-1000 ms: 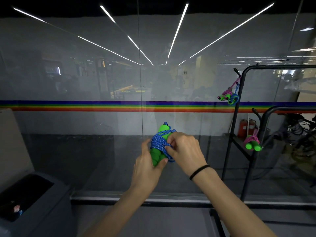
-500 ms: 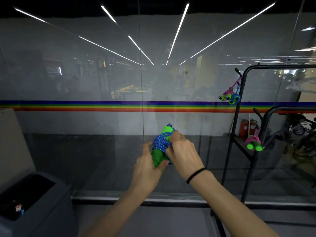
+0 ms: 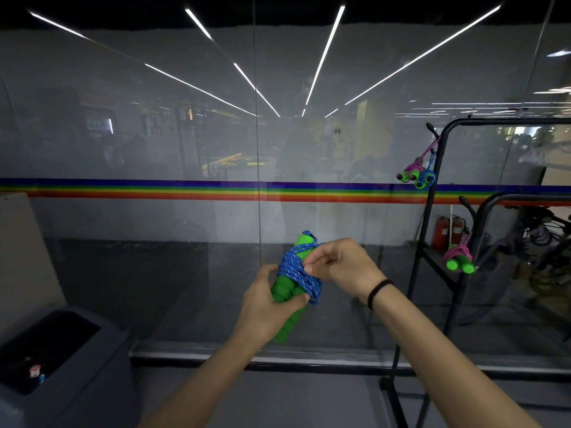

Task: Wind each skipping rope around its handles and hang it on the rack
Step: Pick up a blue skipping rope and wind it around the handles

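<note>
Handles (image 3: 285, 288) gripped in L hand (image 3: 262, 307), R hand (image 3: 343, 264) fingers (image 3: 313, 260) pinch rope (image 3: 293, 268), end hidden.

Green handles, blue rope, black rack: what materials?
Green handles: likely foam, matte, with moulded ridges.
Blue rope: braided textile cord, white flecks in the weave.
Rack: probably metal tube, painted black, bent corners, slight sheen.

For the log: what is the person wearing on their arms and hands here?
No sleeves are in view, and there are no gloves on the left hand or the right hand. A thin black band circles the right wrist.
</note>
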`<state>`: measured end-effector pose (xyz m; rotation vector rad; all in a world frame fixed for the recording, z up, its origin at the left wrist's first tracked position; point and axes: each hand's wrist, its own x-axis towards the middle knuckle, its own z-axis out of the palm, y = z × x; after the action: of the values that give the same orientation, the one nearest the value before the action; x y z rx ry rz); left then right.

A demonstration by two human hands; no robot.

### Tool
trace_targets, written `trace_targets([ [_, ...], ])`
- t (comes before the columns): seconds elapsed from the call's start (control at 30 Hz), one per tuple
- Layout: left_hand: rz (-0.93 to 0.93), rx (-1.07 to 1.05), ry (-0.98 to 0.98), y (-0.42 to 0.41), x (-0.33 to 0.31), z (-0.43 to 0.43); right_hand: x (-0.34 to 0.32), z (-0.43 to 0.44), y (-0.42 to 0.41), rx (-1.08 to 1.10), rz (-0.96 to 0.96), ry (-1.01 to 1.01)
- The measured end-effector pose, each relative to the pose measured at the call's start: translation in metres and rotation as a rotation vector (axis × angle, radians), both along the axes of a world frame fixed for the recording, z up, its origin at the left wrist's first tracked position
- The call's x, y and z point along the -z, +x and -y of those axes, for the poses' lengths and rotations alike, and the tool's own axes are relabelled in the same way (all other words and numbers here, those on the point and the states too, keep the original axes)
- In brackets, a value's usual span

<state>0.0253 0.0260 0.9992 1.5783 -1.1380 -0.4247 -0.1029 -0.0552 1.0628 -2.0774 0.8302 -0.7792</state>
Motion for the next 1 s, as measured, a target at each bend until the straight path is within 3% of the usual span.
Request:
trace_targets([
  [0.27,-0.151,0.039,0.003,-0.004,0.003,0.002,-0.009,-0.014,0.001,0.164,-0.175,-0.355],
  [0.53,-0.478,0.203,0.040,-0.010,-0.007,-0.002,-0.013,0.003,0.005,0.127,0.071,-0.178],
  [0.83,-0.640,0.229,0.050,0.001,0.002,-0.005,-0.020,0.003,-0.002,0.101,0.344,-0.245],
  [1.0,-0.684,0.214,0.061,-0.001,0.005,-0.003,-0.010,-0.002,0.000,0.014,0.228,-0.173],
])
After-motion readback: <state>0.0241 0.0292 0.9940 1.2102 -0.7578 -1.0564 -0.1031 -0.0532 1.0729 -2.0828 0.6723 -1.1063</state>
